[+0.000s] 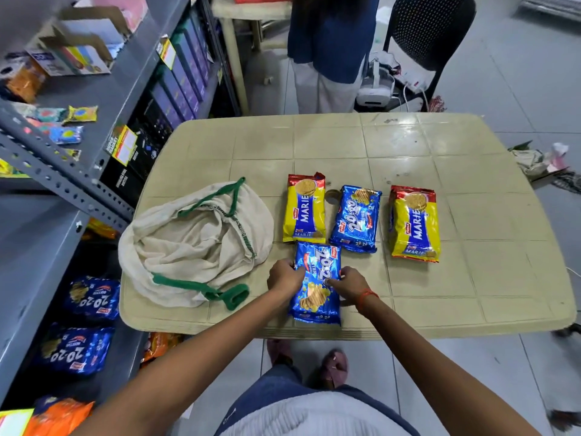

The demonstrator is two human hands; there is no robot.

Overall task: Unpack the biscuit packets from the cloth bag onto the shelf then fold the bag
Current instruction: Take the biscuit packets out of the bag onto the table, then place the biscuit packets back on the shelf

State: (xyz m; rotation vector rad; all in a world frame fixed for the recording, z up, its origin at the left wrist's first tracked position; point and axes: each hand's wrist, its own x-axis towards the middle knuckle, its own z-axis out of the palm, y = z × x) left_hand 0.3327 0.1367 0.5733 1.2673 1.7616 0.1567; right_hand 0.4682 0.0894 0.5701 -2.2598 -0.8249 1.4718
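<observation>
- On the far left stands a grey metal shelf [67, 180]; on its lower levels lie blue 20-20 packets [91, 298] already.
- Next to the shelf is a beige plastic table [408, 146]. On its left part lies the cloth bag [191, 237], cream colour with green handles, collapsed and with the mouth open.
- The left hand [284, 276] grips the left edge of a blue 20-20 packet [317, 284], which lies flat near the front edge of the table. The fingers are closed on the wrapper.
- The right hand [347, 284] holds the right edge of the same packet, fingers curled on it; a red thread is around the wrist.
- Behind this packet lie three more in a row: a yellow Marie packet [304, 212], another blue 20-20 packet [356, 220], and a second Marie packet [414, 225] on the right.
</observation>
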